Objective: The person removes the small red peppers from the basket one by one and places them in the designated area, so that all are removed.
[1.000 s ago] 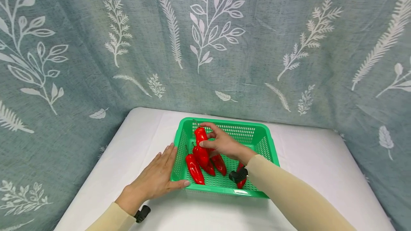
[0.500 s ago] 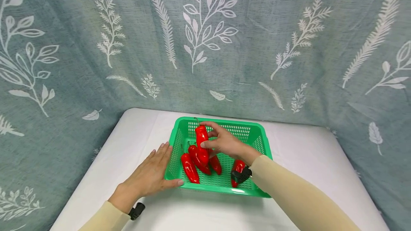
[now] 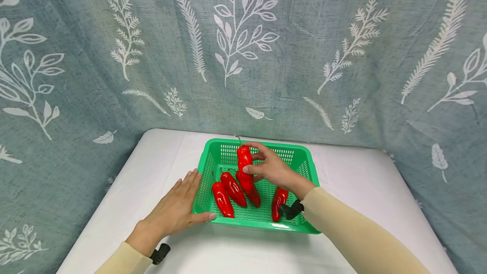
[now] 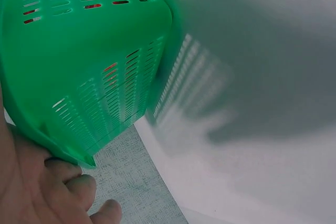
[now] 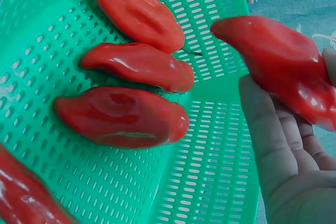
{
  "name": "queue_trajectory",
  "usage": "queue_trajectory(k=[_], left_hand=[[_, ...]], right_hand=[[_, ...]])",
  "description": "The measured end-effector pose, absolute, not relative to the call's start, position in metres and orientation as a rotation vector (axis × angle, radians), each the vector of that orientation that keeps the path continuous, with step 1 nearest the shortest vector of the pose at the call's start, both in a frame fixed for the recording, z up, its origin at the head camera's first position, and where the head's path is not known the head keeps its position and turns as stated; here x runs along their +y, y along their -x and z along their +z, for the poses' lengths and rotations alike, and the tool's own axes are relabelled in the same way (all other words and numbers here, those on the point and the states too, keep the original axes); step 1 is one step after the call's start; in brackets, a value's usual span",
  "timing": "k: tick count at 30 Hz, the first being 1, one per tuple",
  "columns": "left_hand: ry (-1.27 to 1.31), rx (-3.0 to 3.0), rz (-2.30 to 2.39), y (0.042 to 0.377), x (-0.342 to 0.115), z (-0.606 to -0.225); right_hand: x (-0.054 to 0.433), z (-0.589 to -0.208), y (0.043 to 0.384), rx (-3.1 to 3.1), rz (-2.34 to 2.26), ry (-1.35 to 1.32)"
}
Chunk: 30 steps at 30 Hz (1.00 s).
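My right hand (image 3: 274,168) grips a long red pepper (image 3: 245,162) with thumb and fingers, stem up, over the left half of a green plastic basket (image 3: 262,224). In the right wrist view the held pepper (image 5: 283,61) points its tapered tip left, above the basket's side. Several more red peppers lie on the basket floor: a left one (image 3: 222,200), one beside it (image 3: 233,189), one partly behind the held pepper, and one at the right (image 3: 279,204) near my wrist. My left hand (image 3: 173,206) rests with straight fingers along the basket's left side, thumb at the front corner.
The basket stands on a white-covered table (image 3: 160,160). A grey-green curtain (image 3: 266,109) with white leaf prints hangs behind and at both sides. Dark wrist cameras, such as the right one (image 3: 292,209), sit under each wrist.
My right hand has lifted the pepper slightly and moved it a little right within the basket, uncovering more of the peppers below. The left hand stays at the basket; the head view has shifted slightly.
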<state>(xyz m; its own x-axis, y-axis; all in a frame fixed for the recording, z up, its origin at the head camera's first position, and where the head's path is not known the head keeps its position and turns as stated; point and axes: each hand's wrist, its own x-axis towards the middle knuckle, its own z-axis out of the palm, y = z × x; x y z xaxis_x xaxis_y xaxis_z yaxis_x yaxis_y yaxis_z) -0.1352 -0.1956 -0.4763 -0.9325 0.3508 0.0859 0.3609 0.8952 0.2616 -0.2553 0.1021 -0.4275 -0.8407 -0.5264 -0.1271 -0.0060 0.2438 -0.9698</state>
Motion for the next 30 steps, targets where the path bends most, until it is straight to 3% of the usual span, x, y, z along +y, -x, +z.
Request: queue_trajectory(k=[30], left_hand=[[0.555,-3.004,-0.481,0.133,-0.191,-0.477]], right_hand=[[0.133,-0.425,0.243,2.39,-1.537,0.496]])
